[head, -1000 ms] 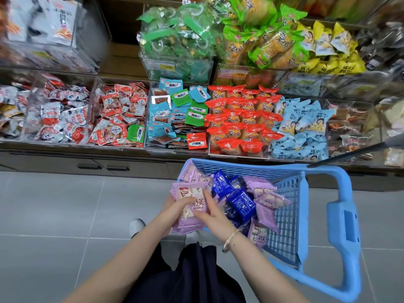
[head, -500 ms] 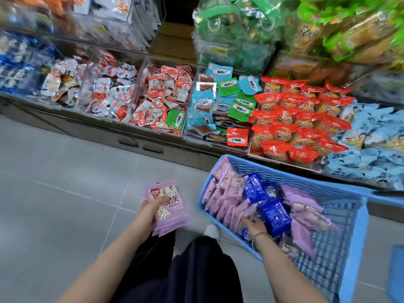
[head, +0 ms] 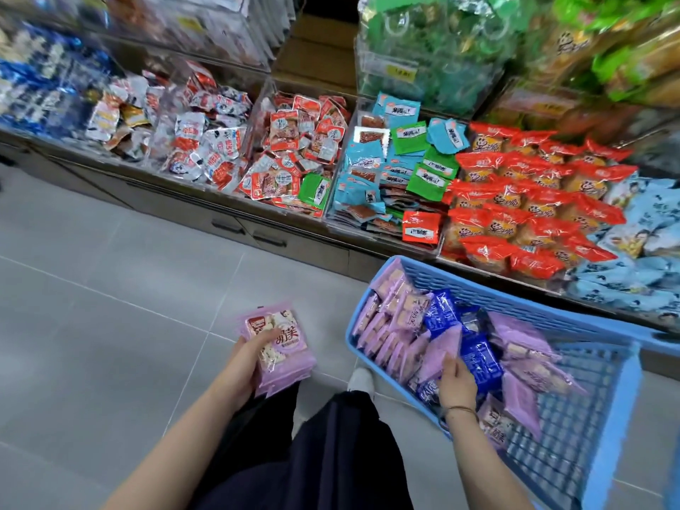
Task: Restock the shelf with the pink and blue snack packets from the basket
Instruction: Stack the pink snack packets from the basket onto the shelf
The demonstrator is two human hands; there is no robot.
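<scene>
A blue basket (head: pixel 559 458) is seen low on the right, and everything else is placed from it. Inside it, pink packets (head: pixel 390 325) are stood on edge along its left wall and more are strewn towards its right side, with blue packets (head: pixel 478 358) lying among them near its middle.

The right hand (head: pixel 454 380) is reached over the basket's near-left rim, a thin bracelet (head: pixel 460 410) being worn at the wrist. Its fingers are laid against the lower edge of one tilted pink packet (head: pixel 439 347) beside a blue one. Whether that grip is closed on the packet or only touches it cannot be told, since the fingertips are hidden behind it.

To the left of the basket, clear of its rim, a stack of pink packets (head: pixel 283 347) is held above the grey floor (head: pixel 110 307) by the left hand (head: pixel 250 366). Its grip is wrapped round the stack, with the thumb pressed across the printed top face.

Beyond the basket the shelf (head: pixel 206 195) is lined with clear bins of mixed snacks (red, green, light blue and white wrappers). A white shoe (head: pixel 362 379) is seen just left of the basket's near corner.
</scene>
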